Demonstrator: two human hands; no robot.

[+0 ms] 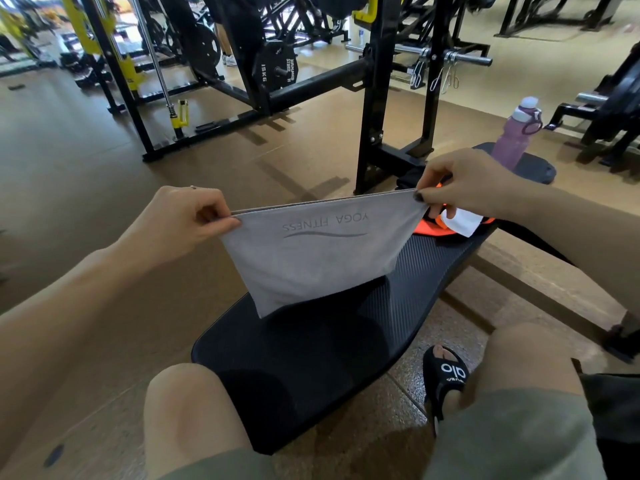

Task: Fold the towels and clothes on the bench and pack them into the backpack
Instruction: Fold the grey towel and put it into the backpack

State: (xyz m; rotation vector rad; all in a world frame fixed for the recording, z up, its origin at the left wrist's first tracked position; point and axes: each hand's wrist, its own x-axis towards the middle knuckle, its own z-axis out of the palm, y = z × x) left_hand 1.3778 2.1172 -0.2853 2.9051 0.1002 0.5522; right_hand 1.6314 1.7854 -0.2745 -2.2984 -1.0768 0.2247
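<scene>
Grey microfibre towel, printed "YOGA FITNESS", hangs doubled above the black ribbed padded bench, its lower fold just meeting the pad. Our left hand pinches one top corner, our right hand the other, and the top edge runs taut between them. For a clean fold we judge the corners should stay level and the edges matched before we lay it flat and halve it again. The cloth looks soft, matte and limp. Beyond it lies a bundle of orange, white and black clothes; a purple soft-sided bottle stands further along. No backpack visible.
</scene>
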